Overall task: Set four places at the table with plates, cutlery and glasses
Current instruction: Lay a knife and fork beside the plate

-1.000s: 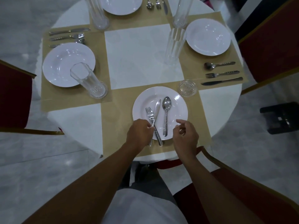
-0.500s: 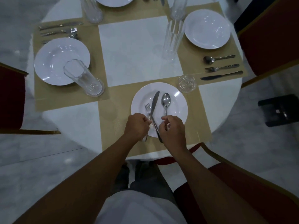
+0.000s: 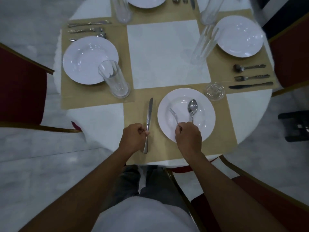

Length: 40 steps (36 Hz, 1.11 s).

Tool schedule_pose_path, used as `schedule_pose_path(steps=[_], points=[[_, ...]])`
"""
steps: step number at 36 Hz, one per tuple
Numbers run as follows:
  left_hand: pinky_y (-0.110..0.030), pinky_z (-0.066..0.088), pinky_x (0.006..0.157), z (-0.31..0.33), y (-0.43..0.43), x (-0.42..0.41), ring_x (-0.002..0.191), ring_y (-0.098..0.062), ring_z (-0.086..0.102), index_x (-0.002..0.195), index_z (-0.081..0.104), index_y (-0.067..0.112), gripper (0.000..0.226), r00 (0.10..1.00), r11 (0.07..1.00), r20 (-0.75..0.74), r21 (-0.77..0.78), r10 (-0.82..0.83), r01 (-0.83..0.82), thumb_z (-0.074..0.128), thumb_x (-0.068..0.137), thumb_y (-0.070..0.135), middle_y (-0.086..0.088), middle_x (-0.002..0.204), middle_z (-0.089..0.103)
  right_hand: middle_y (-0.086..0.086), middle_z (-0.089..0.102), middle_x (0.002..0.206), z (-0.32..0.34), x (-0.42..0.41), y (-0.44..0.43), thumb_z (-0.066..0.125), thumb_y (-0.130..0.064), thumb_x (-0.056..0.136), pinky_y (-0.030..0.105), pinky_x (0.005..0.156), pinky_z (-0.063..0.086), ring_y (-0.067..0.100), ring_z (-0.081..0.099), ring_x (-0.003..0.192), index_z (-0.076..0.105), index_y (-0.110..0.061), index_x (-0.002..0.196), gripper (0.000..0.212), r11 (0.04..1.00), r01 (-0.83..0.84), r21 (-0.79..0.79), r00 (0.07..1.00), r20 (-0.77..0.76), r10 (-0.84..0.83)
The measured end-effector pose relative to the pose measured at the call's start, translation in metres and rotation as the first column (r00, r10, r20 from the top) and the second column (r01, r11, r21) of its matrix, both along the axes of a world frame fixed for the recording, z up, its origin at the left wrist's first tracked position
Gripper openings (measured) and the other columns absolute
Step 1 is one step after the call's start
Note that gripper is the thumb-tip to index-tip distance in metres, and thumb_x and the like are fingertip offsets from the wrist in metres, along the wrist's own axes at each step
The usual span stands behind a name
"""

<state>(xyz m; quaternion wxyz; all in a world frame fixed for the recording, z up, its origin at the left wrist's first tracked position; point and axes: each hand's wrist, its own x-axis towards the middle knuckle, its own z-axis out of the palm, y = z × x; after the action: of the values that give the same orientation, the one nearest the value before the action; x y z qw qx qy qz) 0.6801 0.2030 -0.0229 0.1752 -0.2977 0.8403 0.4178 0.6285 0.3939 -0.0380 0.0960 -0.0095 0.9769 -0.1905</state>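
Observation:
The near white plate [image 3: 205, 113] lies on a tan placemat [image 3: 135, 114] in front of me. My left hand [image 3: 133, 137] holds a knife [image 3: 148, 118] by its handle, left of the plate and lengthwise over the mat. My right hand [image 3: 188, 133] grips a fork [image 3: 173, 114] and a spoon [image 3: 192, 108] by their handles; both heads are over the plate. A glass [image 3: 214, 91] stands at the plate's far right.
Three other places have white plates [image 3: 83, 59] [image 3: 239, 36] [image 3: 145, 1], cutlery [image 3: 250, 77] [image 3: 87, 30] and tall glasses [image 3: 115, 81] [image 3: 203, 44] [image 3: 122, 10]. Red chairs [image 3: 20, 87] [image 3: 291, 52] stand at the left, right and close at my right.
The knife has left the plate: my left hand carried it to the mat left of the plate. My right hand closed on the fork and spoon handles.

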Motion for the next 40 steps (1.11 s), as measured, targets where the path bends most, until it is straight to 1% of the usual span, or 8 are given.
schedule_pose_path(steps=[5,9,14,20,25,28,33,40], points=[[-0.02,0.042,0.069,-0.01,-0.018,0.012,0.074,-0.006,0.06,0.092,0.073,0.017,0.014,0.999,1.0,0.036,-0.017,0.013,-0.012,0.072,0.088,0.03,0.004,0.082,0.069,0.005,0.065,0.084,0.009,0.003,-0.005,0.052,-0.018,0.104,0.031,0.067,0.046,0.02,0.06,0.077,0.073,-0.008,0.094,0.025,0.994,0.034,-0.101,0.999,-0.019,-0.036],[-0.021,0.04,0.072,-0.014,-0.03,0.018,0.075,-0.01,0.059,0.091,0.073,0.014,0.015,0.998,0.999,0.063,-0.04,0.022,-0.02,0.07,0.09,0.029,0.001,0.083,0.069,0.005,0.069,0.089,0.018,0.006,-0.01,0.056,-0.018,0.103,0.024,0.071,0.045,0.018,0.062,0.078,0.074,-0.008,0.103,0.02,0.987,0.041,-0.158,0.997,-0.056,-0.051],[-0.021,0.039,0.075,-0.02,-0.04,0.022,0.078,-0.014,0.058,0.09,0.072,0.012,0.017,0.996,0.998,0.083,-0.04,0.041,-0.038,0.069,0.091,0.029,0.003,0.081,0.065,0.006,0.069,0.1,0.022,0.012,-0.017,0.062,-0.015,0.1,0.026,0.075,0.052,0.018,0.064,0.084,0.074,-0.009,0.112,0.018,0.98,-0.042,-0.194,0.992,-0.127,0.018],[-0.023,0.045,0.078,-0.025,-0.045,0.022,0.084,-0.018,0.063,0.088,0.075,0.012,0.017,0.991,0.997,0.105,0.002,0.08,-0.081,0.071,0.089,0.028,-0.002,0.086,0.07,0.003,0.063,0.097,0.022,0.02,-0.025,0.067,-0.012,0.097,0.019,0.071,0.046,0.012,0.061,0.078,0.075,-0.009,0.112,0.017,0.975,-0.115,-0.19,0.981,-0.177,0.081],[-0.026,0.049,0.074,-0.027,-0.046,0.019,0.08,-0.019,0.065,0.07,0.069,0.018,0.023,0.985,0.993,0.129,-0.003,0.118,-0.119,0.073,0.087,0.034,0.0,0.077,0.066,0.0,0.062,0.096,0.019,0.023,-0.029,0.068,-0.013,0.097,0.017,0.069,0.044,0.01,0.06,0.075,0.076,-0.01,0.111,0.017,0.971,-0.127,-0.202,0.981,-0.169,0.094],[-0.03,0.055,0.077,-0.029,-0.047,0.017,0.082,-0.022,0.067,0.064,0.067,0.02,0.027,0.975,0.989,0.163,-0.003,0.148,-0.15,0.074,0.085,0.035,-0.002,0.08,0.068,-0.001,0.061,0.096,0.018,0.024,-0.03,0.068,-0.013,0.097,0.008,0.069,0.04,0.009,0.06,0.075,0.075,-0.01,0.112,0.017,0.969,-0.143,-0.202,0.981,-0.161,0.111],[-0.031,0.055,0.077,-0.029,-0.047,0.012,0.085,-0.022,0.066,0.085,0.074,0.011,0.026,0.958,0.983,0.221,0.001,0.181,-0.186,0.077,0.082,0.037,-0.003,0.089,0.069,0.001,0.062,0.095,0.016,0.025,-0.03,0.069,-0.013,0.096,0.002,0.071,0.034,0.01,0.06,0.076,0.075,-0.009,0.11,0.016,0.967,-0.162,-0.198,0.978,-0.165,0.129],[-0.032,0.057,0.071,-0.029,-0.045,0.011,0.077,-0.023,0.067,0.084,0.069,0.006,0.031,0.947,0.981,0.254,-0.025,0.195,-0.195,0.079,0.078,0.035,-0.006,0.082,0.067,0.003,0.066,0.099,0.018,0.027,-0.034,0.069,-0.014,0.096,0.013,0.071,0.047,0.013,0.066,0.08,0.076,-0.009,0.112,0.018,0.961,-0.152,-0.229,0.981,-0.154,0.119]])
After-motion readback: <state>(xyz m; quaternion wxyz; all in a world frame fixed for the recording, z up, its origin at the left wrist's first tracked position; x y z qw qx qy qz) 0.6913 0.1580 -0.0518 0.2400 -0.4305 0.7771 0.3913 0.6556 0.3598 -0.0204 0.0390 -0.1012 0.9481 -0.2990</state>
